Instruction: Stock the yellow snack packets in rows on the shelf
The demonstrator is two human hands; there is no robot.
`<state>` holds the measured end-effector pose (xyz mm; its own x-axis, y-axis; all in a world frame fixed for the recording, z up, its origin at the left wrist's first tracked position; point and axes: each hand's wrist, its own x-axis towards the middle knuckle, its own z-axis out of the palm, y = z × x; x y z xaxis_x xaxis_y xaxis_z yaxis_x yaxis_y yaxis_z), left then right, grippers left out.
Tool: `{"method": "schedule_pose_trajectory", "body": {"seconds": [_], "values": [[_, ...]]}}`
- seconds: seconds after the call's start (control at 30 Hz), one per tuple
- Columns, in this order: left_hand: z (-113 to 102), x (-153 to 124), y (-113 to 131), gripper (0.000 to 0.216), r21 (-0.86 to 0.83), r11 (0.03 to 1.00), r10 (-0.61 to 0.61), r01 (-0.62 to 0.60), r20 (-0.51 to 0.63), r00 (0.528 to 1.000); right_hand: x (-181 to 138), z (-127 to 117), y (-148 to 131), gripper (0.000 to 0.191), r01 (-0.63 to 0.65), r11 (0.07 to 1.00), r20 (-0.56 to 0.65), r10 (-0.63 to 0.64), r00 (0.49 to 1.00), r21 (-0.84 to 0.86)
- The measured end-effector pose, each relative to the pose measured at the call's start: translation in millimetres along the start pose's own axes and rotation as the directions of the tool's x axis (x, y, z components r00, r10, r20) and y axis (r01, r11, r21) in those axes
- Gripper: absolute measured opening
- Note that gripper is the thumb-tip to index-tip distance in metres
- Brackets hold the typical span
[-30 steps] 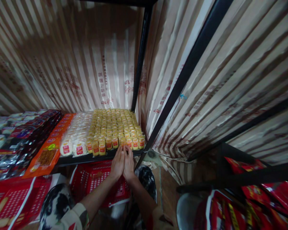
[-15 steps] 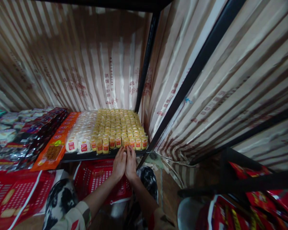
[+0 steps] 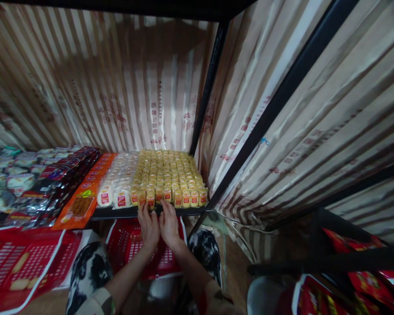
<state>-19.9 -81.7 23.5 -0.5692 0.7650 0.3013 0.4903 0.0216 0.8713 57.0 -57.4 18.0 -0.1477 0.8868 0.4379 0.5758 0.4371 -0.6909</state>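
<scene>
Small yellow wrapped snack packets (image 3: 170, 173) with red labels stand in tight rows on a black shelf (image 3: 118, 213). My left hand (image 3: 149, 225) has its fingers stretched out against the lower front of packets toward the left of the front row. Beside it, my right hand (image 3: 169, 224) reaches up with extended fingers at the front row, near a small gap between packets. Neither hand visibly holds anything. White wrapped packets (image 3: 121, 199), also red-labelled, adjoin the yellow ones on the left.
Left along the shelf lie an orange snack bag (image 3: 77, 210), dark shiny bags (image 3: 57, 183) and white-wrapped packs (image 3: 19, 181). Below are red baskets (image 3: 118, 234) (image 3: 57, 262). A black post (image 3: 230, 183) and striped curtain (image 3: 124, 87) bound the shelf. Red packages (image 3: 364, 284) sit at lower right.
My hands, earlier close together at a front packet right of centre, have moved left along the row and slightly apart. A gap now shows in the front row; the view has shifted slightly.
</scene>
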Motion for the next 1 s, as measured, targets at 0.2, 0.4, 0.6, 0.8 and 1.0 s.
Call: {"method": "schedule_pose_trajectory", "body": {"seconds": [0.2,0.4,0.6,0.8,1.0], "values": [[2.2,8.9,-9.0,0.041,-0.029,0.995,-0.089,0.091,0.062,0.994,10.7,19.7,-3.3,0.055,-0.068,0.998,0.068,0.068,0.995,-0.006],[1.4,13.0,-11.5,0.04,-0.043,0.994,-0.096,0.099,0.066,0.993,11.0,31.8,1.0,0.058,-0.108,0.993,0.056,0.105,0.993,0.056],[-5.0,10.6,-1.7,0.041,-0.058,0.996,-0.067,0.071,0.059,0.996,10.0,27.3,-2.6,0.057,-0.092,0.986,0.039,0.088,0.995,0.137],[-0.4,4.7,12.8,0.039,-0.115,0.993,-0.019,0.03,0.092,0.996,6.6,7.2,-7.5,0.057,-0.09,0.989,-0.05,0.096,0.994,0.119],[18.4,-2.0,15.3,0.04,-0.189,0.978,-0.049,0.084,0.183,0.982,1.8,-7.5,4.9,0.055,-0.105,0.994,-0.101,0.106,0.989,0.015]]}}
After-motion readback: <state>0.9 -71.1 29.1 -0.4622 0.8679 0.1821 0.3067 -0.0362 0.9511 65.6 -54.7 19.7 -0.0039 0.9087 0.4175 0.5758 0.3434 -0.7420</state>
